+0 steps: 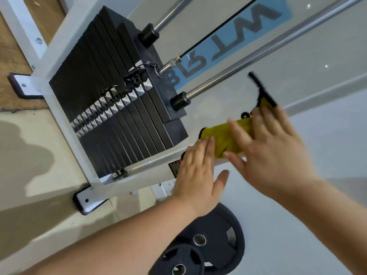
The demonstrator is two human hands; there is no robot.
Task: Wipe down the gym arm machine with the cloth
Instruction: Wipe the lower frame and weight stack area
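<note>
A yellow cloth [224, 135] with a black edge lies against the white frame [59, 108] of the gym arm machine, beside the black weight stack [111, 100]. My right hand [272, 149] lies flat over the cloth with straight, spread fingers. My left hand [198, 171] sits just below and left of it, fingers straight, its fingertips touching the cloth's lower edge. Part of the cloth is hidden under my right hand, and a blurred black strip sticks out above it.
Two chrome guide rods [258, 50] and a black cable [218, 28] rise from the stack. A clear panel with a blue logo [234, 42] stands behind them. Two black weight plates [202, 245] lie on the floor below my arms. Frame feet [87, 201] are bolted to the floor.
</note>
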